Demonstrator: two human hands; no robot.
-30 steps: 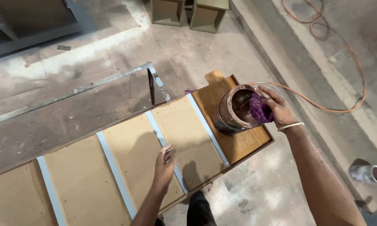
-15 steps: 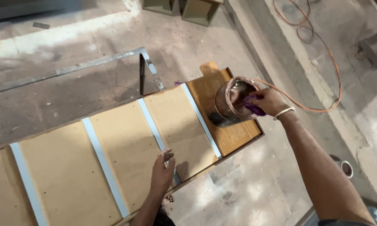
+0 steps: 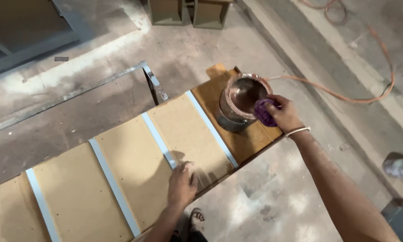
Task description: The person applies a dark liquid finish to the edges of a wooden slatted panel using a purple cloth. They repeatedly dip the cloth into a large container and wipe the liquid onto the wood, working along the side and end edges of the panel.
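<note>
Your right hand [image 3: 284,115] clenched on purple rag [image 3: 264,112], now at rim of metal can [image 3: 242,107], no longer inside as a second ago; rag looks loaded; can stands on stained end of board [image 3: 134,166]; your left hand [image 3: 181,186] flat on board edge, open, grasping nothing; orange hose [image 3: 345,96] on floor beyond.
</note>
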